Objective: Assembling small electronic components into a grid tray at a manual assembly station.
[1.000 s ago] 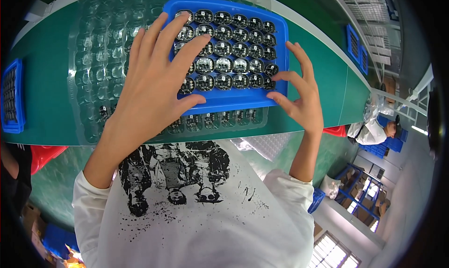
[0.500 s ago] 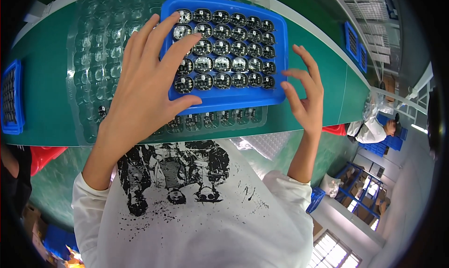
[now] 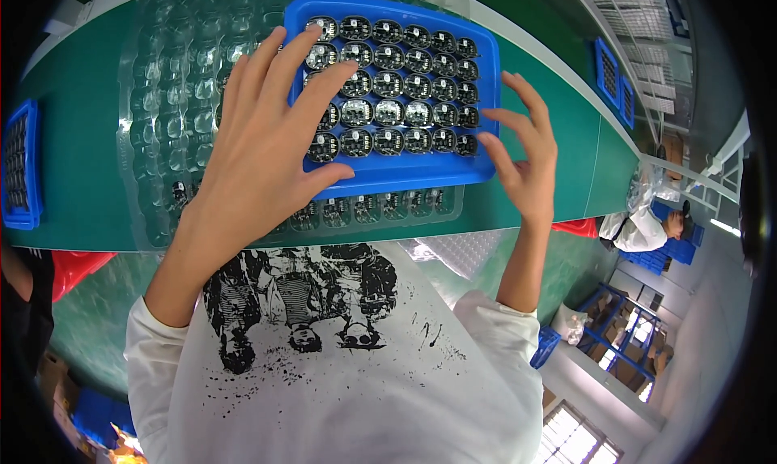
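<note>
The right hand (image 3: 526,160) has come off the blue tray (image 3: 405,168), its fingers now spread and curled just beside the right rim, while the left hand (image 3: 259,164) lies splayed on the round parts (image 3: 388,83) filling it, above a clear blister sheet (image 3: 162,100) mostly unfilled on the green tabletop (image 3: 73,124).

I stand at a long green workbench (image 3: 73,140) that runs off to my right. Beyond it are blue crates (image 3: 664,249), a blue rack (image 3: 623,334) and a window (image 3: 579,440) letting in daylight. A red bin (image 3: 69,270) sits below my left, another person (image 3: 643,225) sits far right
</note>
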The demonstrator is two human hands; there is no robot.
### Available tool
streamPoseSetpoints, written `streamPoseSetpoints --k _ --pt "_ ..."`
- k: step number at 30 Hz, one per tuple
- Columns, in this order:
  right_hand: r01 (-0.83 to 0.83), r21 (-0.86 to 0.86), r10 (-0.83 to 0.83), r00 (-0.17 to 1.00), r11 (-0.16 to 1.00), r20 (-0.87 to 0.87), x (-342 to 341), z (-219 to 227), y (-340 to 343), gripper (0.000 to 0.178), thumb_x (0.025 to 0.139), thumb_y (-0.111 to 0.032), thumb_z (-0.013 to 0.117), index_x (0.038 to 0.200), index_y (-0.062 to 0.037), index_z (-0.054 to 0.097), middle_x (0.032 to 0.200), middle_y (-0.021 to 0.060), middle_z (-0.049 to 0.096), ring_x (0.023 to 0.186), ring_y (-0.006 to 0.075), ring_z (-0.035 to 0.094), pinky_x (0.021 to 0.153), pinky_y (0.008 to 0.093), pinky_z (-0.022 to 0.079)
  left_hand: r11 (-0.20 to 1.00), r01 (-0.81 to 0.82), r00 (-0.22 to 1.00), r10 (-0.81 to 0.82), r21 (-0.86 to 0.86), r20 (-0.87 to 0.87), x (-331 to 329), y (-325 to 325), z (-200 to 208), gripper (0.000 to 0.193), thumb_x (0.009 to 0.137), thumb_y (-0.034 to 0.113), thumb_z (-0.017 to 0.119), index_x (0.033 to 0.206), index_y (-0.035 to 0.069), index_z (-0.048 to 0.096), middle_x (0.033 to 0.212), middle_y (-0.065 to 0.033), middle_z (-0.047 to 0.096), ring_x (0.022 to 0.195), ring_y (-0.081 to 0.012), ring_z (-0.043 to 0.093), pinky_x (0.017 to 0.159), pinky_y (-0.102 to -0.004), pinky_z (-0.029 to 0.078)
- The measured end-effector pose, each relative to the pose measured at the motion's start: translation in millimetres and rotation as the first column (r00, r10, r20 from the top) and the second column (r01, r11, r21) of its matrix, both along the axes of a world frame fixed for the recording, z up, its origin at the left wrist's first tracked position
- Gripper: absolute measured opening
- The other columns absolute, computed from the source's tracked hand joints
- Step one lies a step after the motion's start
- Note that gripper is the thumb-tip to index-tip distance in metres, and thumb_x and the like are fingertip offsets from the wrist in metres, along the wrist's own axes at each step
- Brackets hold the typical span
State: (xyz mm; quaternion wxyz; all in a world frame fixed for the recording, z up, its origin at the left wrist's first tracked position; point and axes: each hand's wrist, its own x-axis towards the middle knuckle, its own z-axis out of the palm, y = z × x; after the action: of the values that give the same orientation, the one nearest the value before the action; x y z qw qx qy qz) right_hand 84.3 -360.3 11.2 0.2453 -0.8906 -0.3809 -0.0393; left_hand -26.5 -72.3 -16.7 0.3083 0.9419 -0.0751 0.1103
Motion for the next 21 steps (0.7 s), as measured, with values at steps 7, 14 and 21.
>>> streamPoseSetpoints --k 7,14,21 --pt "-0.004 -0.013 0.003 0.998 1.000 -0.063 -21 5 -2 0.023 0.070 -0.007 0.080 0.091 -0.0065 0.073 0.143 0.0199 0.050 0.137 0.0427 0.042 0.112 0.0532 0.035 0.999 -0.005 1.000 0.004 -0.048 -0.023 -2 6 0 0.092 0.056 0.017 0.090 0.140 0.017 0.050 0.156 -0.0119 0.032 0.144 -0.0413 0.027 0.116 -0.0526 0.029" --pt "-0.038 -0.068 0.039 0.999 0.997 0.019 -15 -2 -3 0.024 0.069 -0.007 0.081 0.092 -0.0074 0.073 0.143 0.0203 0.051 0.138 0.0431 0.041 0.111 0.0528 0.035 0.999 -0.010 0.999 0.008 -0.051 -0.038 -1 8 1 0.092 0.057 0.017 0.090 0.140 0.017 0.050 0.157 -0.0117 0.032 0.145 -0.0406 0.027 0.116 -0.0521 0.030" --pt "0.157 0.217 -0.149 0.987 0.964 -0.053 -1 -7 -22 0.037 0.088 -0.013 0.069 0.122 -0.0007 0.061 0.125 0.0174 0.061 0.116 0.0263 0.059 0.093 0.0382 0.049 0.928 -0.021 0.999 0.033 -0.373 0.025 -5 19 7 0.075 0.069 0.008 0.081 0.139 0.012 0.052 0.150 -0.0148 0.043 0.137 -0.0339 0.043 0.105 -0.0425 0.042"
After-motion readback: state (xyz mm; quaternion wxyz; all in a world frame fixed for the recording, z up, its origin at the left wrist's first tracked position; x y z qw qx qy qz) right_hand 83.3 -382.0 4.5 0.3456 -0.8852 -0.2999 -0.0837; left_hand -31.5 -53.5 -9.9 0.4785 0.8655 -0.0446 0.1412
